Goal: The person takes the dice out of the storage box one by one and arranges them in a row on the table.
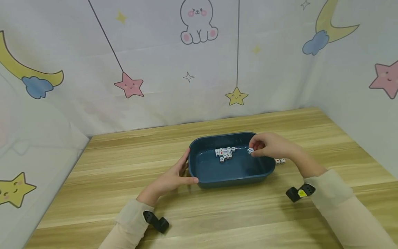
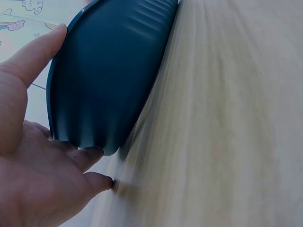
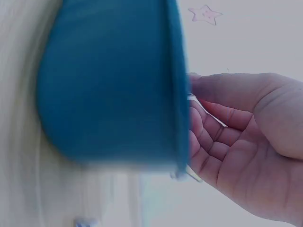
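A dark blue rectangular tray [image 1: 230, 178] with rounded corners rests on the table. My left hand [image 1: 169, 178] holds its left end, thumb at the near corner and fingers along the side; in the left wrist view the thumb [image 2: 45, 49] meets the rim. Over the tray's right end, my right hand [image 1: 273, 145] pinches a white die [image 1: 250, 150] between thumb and fingertips. Several white dice [image 1: 224, 152] lie grouped on the tray's floor. In the right wrist view the tray's wall [image 3: 113, 85] hides the fingertips of the right hand [image 3: 241, 137].
Two dice [image 1: 280, 161] lie on the wooden table [image 1: 130, 169] just right of the tray, below the right wrist. A pale cloth backdrop [image 1: 155, 52] with cartoon stars and moons stands behind the table and along its sides.
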Tool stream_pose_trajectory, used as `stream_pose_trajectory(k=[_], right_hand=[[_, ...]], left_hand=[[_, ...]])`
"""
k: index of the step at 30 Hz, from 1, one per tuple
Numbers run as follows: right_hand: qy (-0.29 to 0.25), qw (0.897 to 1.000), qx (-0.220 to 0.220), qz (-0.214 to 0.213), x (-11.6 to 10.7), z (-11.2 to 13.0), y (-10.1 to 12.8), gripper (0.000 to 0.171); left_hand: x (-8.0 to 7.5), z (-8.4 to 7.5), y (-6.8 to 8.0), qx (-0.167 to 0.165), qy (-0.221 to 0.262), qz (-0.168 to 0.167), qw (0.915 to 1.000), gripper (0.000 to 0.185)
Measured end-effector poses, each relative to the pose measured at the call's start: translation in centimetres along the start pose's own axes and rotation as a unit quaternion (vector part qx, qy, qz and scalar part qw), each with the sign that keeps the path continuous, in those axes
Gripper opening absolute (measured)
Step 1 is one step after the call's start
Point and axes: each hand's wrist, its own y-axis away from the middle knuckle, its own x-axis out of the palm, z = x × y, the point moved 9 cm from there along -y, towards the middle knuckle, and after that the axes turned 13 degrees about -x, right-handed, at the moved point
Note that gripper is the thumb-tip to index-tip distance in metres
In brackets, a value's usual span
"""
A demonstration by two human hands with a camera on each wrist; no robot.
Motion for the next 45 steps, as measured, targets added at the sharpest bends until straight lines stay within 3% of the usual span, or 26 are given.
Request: stream_pose_trajectory(k=[9,19,34,45], right_hand=[[0.004,1.000,0.016,-0.024,-2.5,-1.5,2.6,0.014],[0.021,0.998,0.040,-0.038,-3.6,-4.0,5.5,0.017],[0.012,0.996,0.080,-0.045,-3.0,-8.6,8.5,0.020],[-0.005,0.994,0.105,-0.026,-1.7,-10.8,8.8,0.025]], left_hand=[[0.0,-0.2,0.1,0.010,-0.005,0.002,0.9999,0.108],[0.0,-0.1,0.2,0.007,0.000,0.007,1.0000,0.109],[0.1,0.0,0.0,0.007,0.008,0.008,0.9999,0.110],[0.0,0.3,-0.1,0.005,0.008,0.005,0.9999,0.110]])
